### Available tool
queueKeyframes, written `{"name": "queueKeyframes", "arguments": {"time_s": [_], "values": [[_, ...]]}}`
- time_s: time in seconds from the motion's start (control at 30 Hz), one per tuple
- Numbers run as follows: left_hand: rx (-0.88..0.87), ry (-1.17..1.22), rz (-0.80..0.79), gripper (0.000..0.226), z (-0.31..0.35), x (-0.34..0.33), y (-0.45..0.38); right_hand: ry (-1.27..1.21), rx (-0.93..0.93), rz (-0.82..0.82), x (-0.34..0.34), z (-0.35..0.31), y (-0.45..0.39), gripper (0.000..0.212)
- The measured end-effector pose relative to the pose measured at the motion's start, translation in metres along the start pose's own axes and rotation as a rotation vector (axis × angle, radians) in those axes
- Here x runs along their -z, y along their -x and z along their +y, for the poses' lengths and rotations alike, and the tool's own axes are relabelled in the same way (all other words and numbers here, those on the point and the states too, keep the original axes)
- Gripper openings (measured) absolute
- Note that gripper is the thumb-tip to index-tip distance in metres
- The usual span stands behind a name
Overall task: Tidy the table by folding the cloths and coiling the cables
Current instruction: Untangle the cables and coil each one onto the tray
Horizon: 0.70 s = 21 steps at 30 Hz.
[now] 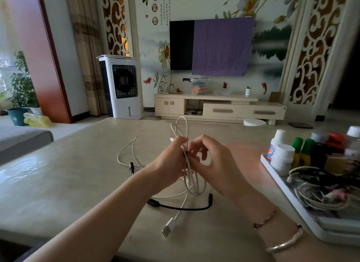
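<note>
We have the white cable (191, 176) bunched into loops above the table (78, 174), near its middle, with our left hand (171, 160) curled round the bundle and our right hand (210, 162) pinching at a small dark piece, probably a tie, at the bundle's waist. 1 loop stands up above the fingers, more hang below, and the USB plug (168, 227) trails down onto the table near us. To finish this coil well, we judge that the left hand should keep the loops even and tight while the right cinches the tie, then tucks in the loose tail. A short black cable (181, 207) lies beneath, and another white lead (126, 154) sits to the left; both look uncoiled. The tray (282, 183) at right holds bottles and more cables.
</note>
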State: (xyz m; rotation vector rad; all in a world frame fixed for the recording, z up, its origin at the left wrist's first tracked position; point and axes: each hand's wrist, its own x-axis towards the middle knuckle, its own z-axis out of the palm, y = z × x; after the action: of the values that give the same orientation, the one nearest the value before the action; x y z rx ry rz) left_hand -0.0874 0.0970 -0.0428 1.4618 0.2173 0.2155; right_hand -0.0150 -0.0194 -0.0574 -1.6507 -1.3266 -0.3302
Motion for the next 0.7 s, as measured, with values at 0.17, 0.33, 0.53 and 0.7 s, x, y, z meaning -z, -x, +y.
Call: {"name": "queueKeyframes", "arguments": {"time_s": [0.17, 0.33, 0.53, 0.7], "values": [[0.001, 0.009, 0.003, 0.041, 0.000, -0.002, 0.002, -0.010, 0.002, 0.020, 0.001, 0.000, 0.000, 0.010], [0.020, 0.002, 0.026, 0.040, -0.001, -0.003, 0.002, 0.008, 0.015, 0.056, 0.002, 0.001, 0.000, 0.016], [0.011, -0.023, 0.066, 0.037, -0.002, -0.005, 0.003, -0.039, -0.008, 0.095, -0.002, 0.001, 0.001, 0.019], [-0.029, 0.107, 0.236, 0.033, 0.002, 0.003, -0.002, -0.097, -0.126, 0.181, 0.006, 0.010, -0.001, 0.015]]}}
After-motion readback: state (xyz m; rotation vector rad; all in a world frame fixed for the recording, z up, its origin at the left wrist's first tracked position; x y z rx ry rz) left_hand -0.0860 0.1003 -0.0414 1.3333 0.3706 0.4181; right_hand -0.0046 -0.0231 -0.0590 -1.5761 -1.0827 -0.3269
